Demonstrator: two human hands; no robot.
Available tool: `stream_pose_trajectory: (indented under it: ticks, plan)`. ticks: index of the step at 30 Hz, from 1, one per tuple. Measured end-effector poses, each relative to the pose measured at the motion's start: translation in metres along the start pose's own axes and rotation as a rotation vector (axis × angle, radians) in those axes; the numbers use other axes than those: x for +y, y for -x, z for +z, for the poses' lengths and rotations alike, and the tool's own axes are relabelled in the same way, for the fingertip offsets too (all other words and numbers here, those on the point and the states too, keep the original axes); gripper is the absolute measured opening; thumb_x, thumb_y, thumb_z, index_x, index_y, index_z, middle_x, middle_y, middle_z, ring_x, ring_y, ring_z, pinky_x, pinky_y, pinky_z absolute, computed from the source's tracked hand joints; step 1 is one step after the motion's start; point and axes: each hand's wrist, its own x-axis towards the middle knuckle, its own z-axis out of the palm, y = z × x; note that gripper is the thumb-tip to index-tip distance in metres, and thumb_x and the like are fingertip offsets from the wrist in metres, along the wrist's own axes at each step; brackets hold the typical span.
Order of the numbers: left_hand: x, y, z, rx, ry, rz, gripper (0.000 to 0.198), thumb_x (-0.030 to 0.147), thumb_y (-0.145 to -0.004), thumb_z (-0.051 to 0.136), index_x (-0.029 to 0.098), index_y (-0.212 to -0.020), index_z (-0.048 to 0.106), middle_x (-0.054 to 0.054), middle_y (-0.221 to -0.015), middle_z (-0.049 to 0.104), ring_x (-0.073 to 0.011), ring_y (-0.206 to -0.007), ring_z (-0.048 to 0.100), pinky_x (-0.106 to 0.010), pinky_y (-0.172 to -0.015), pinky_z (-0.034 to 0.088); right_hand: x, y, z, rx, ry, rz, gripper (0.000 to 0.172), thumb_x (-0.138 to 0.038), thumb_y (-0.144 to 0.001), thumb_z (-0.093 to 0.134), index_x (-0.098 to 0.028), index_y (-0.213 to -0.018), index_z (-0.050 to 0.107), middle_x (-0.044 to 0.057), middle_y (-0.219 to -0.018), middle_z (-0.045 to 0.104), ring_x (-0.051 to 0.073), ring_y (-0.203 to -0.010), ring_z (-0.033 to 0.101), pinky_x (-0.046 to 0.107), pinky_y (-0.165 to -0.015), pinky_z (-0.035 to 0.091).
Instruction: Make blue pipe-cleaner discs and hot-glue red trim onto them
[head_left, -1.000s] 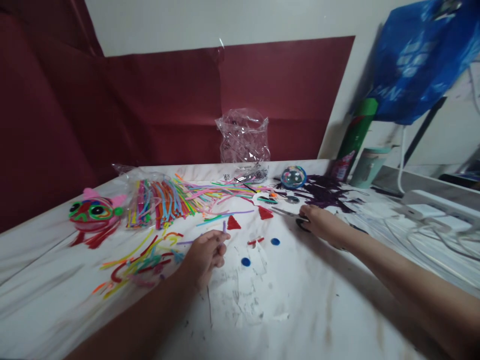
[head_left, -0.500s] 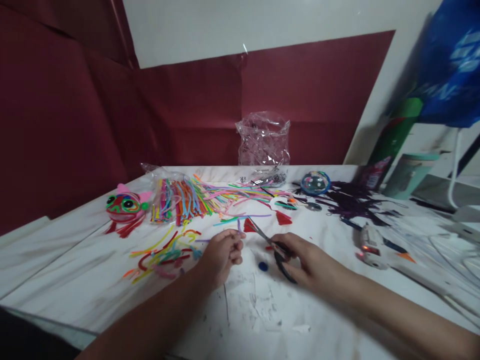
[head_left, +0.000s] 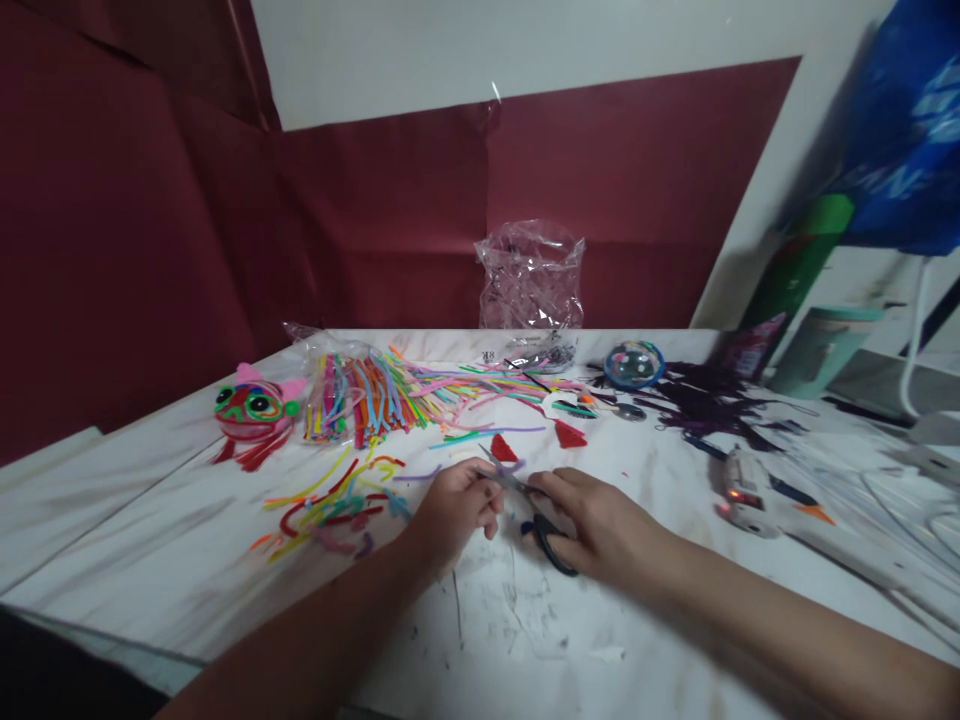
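Scissors (head_left: 513, 482) moved closer to left hand (head_left: 459, 505), right hand (head_left: 600, 515) gripping them, left pinching purple strip (head_left: 517, 466)

The white, grey-streaked, marble-patterned counter (head_left: 150, 515) carries a pink, red and green mask-like face (head_left: 251, 425) at its left. Beside it lies a clear plastic bag (head_left: 321, 388) of multicoloured fuzzy stems (head_left: 382, 400), with short yellow, red and teal fuzzy pieces (head_left: 345, 514) scattered in front. Further right lie two red, roughly triangular pieces (head_left: 570, 435), a clear blue-rimmed dome (head_left: 634, 367), a heap of dark purple strips (head_left: 709, 398) and a whitish tool (head_left: 748, 495) with an orange-red light.
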Motion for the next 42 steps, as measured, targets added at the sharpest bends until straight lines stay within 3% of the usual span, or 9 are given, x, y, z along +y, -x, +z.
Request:
stream_pose_trajectory:
  ticks: [11, 16, 20, 23, 26, 31, 35, 38, 42]
  plan:
    - [0.003, -0.002, -0.004, -0.031, -0.127, 0.038, 0.014, 0.025, -0.060, 0.058, 0.015, -0.054, 0.050, 0.006, -0.044, 0.042, -0.0042, -0.034, 0.033, -0.021, -0.036, 0.026, 0.006, -0.001, -0.002, -0.031, 0.080, -0.105, 0.032, -0.016, -0.073, 0.051, -0.015, -0.105, 0.052, 0.007, -0.079, 0.058, 0.020, -0.070, 0.054, 0.029, -0.064, 0.043]
    - [0.007, 0.000, -0.003, 0.023, -0.188, 0.047, 0.014, 0.027, -0.061, 0.058, 0.015, -0.056, 0.052, 0.006, -0.043, 0.041, -0.0051, -0.034, 0.035, -0.021, -0.038, 0.027, 0.009, -0.008, 0.002, -0.055, 0.077, -0.118, 0.024, -0.010, -0.073, 0.047, -0.016, -0.095, 0.053, 0.005, -0.075, 0.059, 0.017, -0.063, 0.053, 0.026, -0.059, 0.042]
    - [0.008, -0.004, -0.009, 0.148, -0.284, 0.083, 0.019, 0.033, -0.063, 0.051, 0.015, -0.058, 0.054, 0.007, -0.042, 0.038, -0.0062, -0.035, 0.033, -0.021, -0.038, 0.030, 0.008, -0.017, 0.000, -0.047, 0.059, -0.085, 0.030, -0.008, -0.071, 0.049, -0.016, -0.100, 0.054, 0.006, -0.080, 0.062, 0.018, -0.068, 0.056, 0.025, -0.062, 0.043]
    - [0.012, -0.014, -0.024, 0.308, -0.409, 0.140, 0.019, 0.032, -0.063, 0.049, 0.015, -0.060, 0.056, 0.007, -0.042, 0.037, -0.0068, -0.035, 0.034, -0.021, -0.038, 0.027, 0.011, -0.022, -0.005, -0.026, 0.101, -0.083, 0.042, -0.007, -0.067, 0.052, -0.017, -0.108, 0.054, 0.007, -0.084, 0.063, 0.019, -0.073, 0.058, 0.026, -0.063, 0.044]
    - [0.019, -0.025, -0.043, 0.466, -0.561, 0.231, 0.019, 0.031, -0.065, 0.050, 0.015, -0.068, 0.060, 0.006, -0.045, 0.042, -0.0082, -0.040, 0.037, -0.021, -0.042, 0.028, 0.018, -0.024, -0.012, -0.003, 0.170, -0.116, 0.041, -0.007, -0.067, 0.054, -0.016, -0.107, 0.056, 0.008, -0.083, 0.062, 0.020, -0.075, 0.058, 0.027, -0.065, 0.044]
    - [0.028, -0.033, -0.062, 0.592, -0.821, 0.349, 0.018, 0.023, -0.067, 0.051, 0.016, -0.075, 0.066, -0.003, -0.065, 0.061, -0.0193, -0.064, 0.055, -0.031, -0.065, 0.042, 0.033, -0.022, -0.031, 0.052, 0.374, -0.187, 0.035, -0.010, -0.073, 0.056, -0.015, -0.108, 0.056, 0.011, -0.092, 0.064, 0.022, -0.085, 0.059, 0.027, -0.072, 0.043]
    - [0.031, -0.030, -0.059, 0.656, -0.966, 0.469, 0.033, 0.015, -0.064, 0.055, 0.016, -0.096, 0.065, -0.012, -0.103, 0.062, -0.0307, -0.108, 0.048, -0.044, -0.097, 0.029, 0.038, -0.018, -0.037, 0.039, 0.549, -0.184, 0.031, -0.013, -0.073, 0.060, -0.014, -0.104, 0.058, 0.011, -0.091, 0.064, 0.023, -0.085, 0.058, 0.031, -0.073, 0.038]
    - [0.032, -0.025, -0.049, 0.560, -1.008, 0.594, 0.030, 0.019, -0.074, 0.050, 0.017, -0.102, 0.062, -0.011, -0.114, 0.058, -0.0278, -0.115, 0.043, -0.043, -0.102, 0.026, 0.037, -0.017, -0.032, 0.018, 0.613, -0.214, 0.020, -0.016, -0.078, 0.058, -0.015, -0.098, 0.061, 0.011, -0.086, 0.064, 0.024, -0.079, 0.057, 0.033, -0.071, 0.034]
    - [0.023, -0.017, -0.029, 0.255, -1.018, 0.650, 0.023, 0.029, -0.081, 0.046, 0.019, -0.082, 0.066, -0.007, -0.089, 0.067, -0.0218, -0.093, 0.056, -0.035, -0.089, 0.039, 0.026, -0.018, -0.017, 0.006, 0.689, -0.281, 0.017, -0.014, -0.086, 0.047, -0.014, -0.095, 0.061, 0.012, -0.081, 0.064, 0.023, -0.074, 0.055, 0.035, -0.068, 0.031]
